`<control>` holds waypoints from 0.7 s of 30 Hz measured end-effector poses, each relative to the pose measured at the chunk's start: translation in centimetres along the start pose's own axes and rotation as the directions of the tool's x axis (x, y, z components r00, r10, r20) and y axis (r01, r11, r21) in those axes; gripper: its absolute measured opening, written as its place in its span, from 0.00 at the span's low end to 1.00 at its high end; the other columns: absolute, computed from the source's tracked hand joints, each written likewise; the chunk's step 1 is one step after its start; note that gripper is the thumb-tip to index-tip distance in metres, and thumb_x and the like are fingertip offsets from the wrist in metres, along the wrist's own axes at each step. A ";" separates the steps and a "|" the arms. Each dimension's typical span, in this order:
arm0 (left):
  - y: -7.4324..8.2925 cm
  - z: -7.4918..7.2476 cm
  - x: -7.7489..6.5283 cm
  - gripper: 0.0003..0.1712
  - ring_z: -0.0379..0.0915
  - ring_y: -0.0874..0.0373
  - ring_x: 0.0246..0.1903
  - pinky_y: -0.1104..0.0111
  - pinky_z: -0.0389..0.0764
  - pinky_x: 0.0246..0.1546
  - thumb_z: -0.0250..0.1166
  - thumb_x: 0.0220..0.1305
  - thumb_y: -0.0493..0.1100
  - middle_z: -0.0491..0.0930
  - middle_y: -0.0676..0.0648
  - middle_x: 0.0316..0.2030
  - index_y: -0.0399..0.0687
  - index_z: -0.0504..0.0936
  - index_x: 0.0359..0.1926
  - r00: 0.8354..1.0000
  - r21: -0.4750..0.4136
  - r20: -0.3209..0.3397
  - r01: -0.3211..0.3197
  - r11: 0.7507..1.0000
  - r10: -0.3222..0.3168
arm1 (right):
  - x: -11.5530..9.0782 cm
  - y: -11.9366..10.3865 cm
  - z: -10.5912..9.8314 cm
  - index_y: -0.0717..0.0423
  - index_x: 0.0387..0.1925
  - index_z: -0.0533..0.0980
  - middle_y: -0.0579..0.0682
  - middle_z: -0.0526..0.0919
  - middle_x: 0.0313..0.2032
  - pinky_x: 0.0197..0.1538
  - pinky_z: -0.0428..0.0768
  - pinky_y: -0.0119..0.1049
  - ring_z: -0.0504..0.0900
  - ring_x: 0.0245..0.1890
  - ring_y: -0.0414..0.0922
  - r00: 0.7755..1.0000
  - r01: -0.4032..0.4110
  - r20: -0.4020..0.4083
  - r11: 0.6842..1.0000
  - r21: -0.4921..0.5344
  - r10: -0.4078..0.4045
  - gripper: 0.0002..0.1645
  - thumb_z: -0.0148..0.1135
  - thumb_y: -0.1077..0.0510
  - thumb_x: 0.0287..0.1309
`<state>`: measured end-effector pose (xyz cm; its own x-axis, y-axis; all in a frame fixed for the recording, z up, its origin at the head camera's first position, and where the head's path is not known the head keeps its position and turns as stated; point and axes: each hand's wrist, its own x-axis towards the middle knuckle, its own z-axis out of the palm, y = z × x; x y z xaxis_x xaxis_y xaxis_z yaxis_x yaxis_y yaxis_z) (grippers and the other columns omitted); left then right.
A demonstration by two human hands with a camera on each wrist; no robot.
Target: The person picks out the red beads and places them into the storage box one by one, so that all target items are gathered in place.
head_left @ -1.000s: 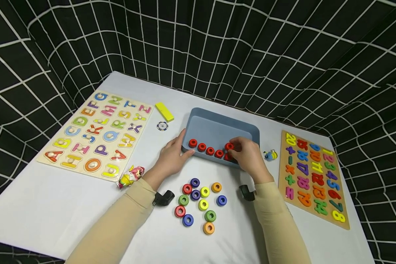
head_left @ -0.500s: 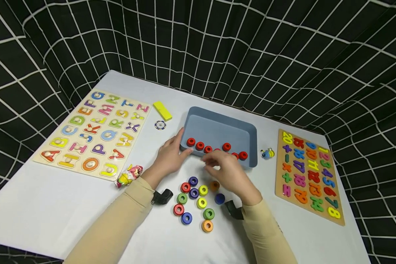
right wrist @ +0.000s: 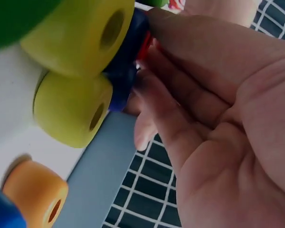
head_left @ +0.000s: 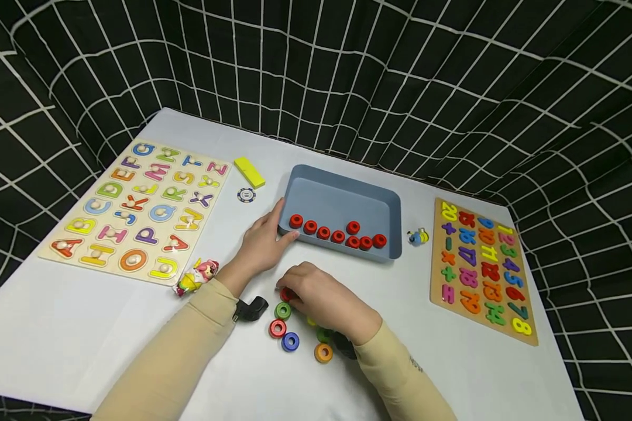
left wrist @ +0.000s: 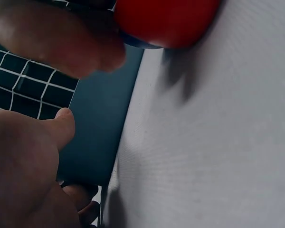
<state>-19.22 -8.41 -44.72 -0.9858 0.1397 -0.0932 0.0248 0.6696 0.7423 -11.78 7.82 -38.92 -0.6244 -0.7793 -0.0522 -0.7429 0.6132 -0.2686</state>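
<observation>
My left hand [head_left: 260, 244] grips the near left corner of a blue-grey tray [head_left: 337, 199], thumb at the near wall and fingers along the left side. Several red ring beads [head_left: 323, 233] sit inside, mostly in a row along the near wall. My right hand [head_left: 330, 301] is over the loose beads in front of the tray, pinching a red ring bead [head_left: 285, 295]; only a sliver of red shows between thumb and finger in the right wrist view. Green [head_left: 282, 310], red [head_left: 277, 328], blue [head_left: 290, 342] and orange [head_left: 323, 352] ring beads lie nearby; the hand hides others.
A wooden alphabet puzzle board [head_left: 137, 213] lies left, with a doll figurine [head_left: 197, 276] by its corner. Behind the left hand are a yellow block [head_left: 249, 171] and a poker chip [head_left: 246, 195]. To the right are a bee figurine [head_left: 418, 236] and a number board [head_left: 481, 269].
My right hand has let go of a red bead in the tray, moved left and toward me, and taken a loose red bead. The left hand stays at the tray corner.
</observation>
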 end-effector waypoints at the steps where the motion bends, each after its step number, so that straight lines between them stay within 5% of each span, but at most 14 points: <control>1: 0.0 0.0 0.0 0.47 0.48 0.41 0.73 0.43 0.51 0.70 0.54 0.68 0.62 0.57 0.41 0.73 0.63 0.37 0.77 1.000 -0.001 0.004 0.002 1.000 -0.002 | 0.0 -0.2 0.1 0.50 0.41 0.81 0.42 0.82 0.37 0.50 0.78 0.30 0.77 0.42 0.39 1.000 0.003 -0.005 1.000 -0.021 -0.003 0.11 0.68 0.62 0.54; 9: -0.1 -0.1 0.0 0.47 0.48 0.41 0.73 0.44 0.52 0.70 0.54 0.68 0.62 0.57 0.41 0.73 0.63 0.37 0.77 1.000 -0.008 -0.007 0.003 1.000 -0.003 | 0.2 -0.9 0.3 0.49 0.32 0.80 0.41 0.79 0.32 0.45 0.77 0.30 0.76 0.39 0.39 0.998 -0.003 -0.069 0.989 -0.149 -0.008 0.04 0.65 0.62 0.56; 16: -0.1 0.1 0.0 0.47 0.50 0.41 0.72 0.43 0.53 0.69 0.55 0.68 0.61 0.58 0.40 0.72 0.61 0.38 0.77 1.000 -0.005 -0.013 0.005 1.000 -0.006 | -0.8 0.4 -2.2 0.50 0.43 0.80 0.42 0.80 0.40 0.44 0.80 0.30 0.79 0.39 0.37 0.990 -0.078 -0.113 0.996 0.043 0.083 0.13 0.68 0.59 0.54; 18: -0.1 0.3 0.0 0.47 0.50 0.41 0.72 0.44 0.53 0.70 0.55 0.67 0.62 0.58 0.40 0.72 0.61 0.38 0.77 1.000 -0.006 -0.008 0.007 1.000 -0.007 | -1.6 1.6 -3.3 0.50 0.44 0.80 0.42 0.80 0.41 0.44 0.81 0.31 0.81 0.39 0.38 0.972 -0.144 -0.165 0.981 0.127 0.165 0.14 0.69 0.60 0.54; 21: -0.2 0.2 0.0 0.48 0.49 0.41 0.73 0.44 0.52 0.70 0.55 0.67 0.62 0.58 0.40 0.72 0.61 0.38 0.77 1.000 -0.014 -0.012 0.007 1.000 -0.007 | -2.0 4.2 -4.8 0.50 0.45 0.80 0.43 0.80 0.42 0.46 0.82 0.36 0.82 0.41 0.41 0.916 -0.255 -0.259 0.942 0.220 0.308 0.14 0.67 0.60 0.55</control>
<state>-19.22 -8.39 -44.97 -0.9878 0.1266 -0.0904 0.0159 0.6603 0.7508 -14.85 12.57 -35.34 -0.8628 -0.4915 0.1184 -0.4877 0.7475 -0.4509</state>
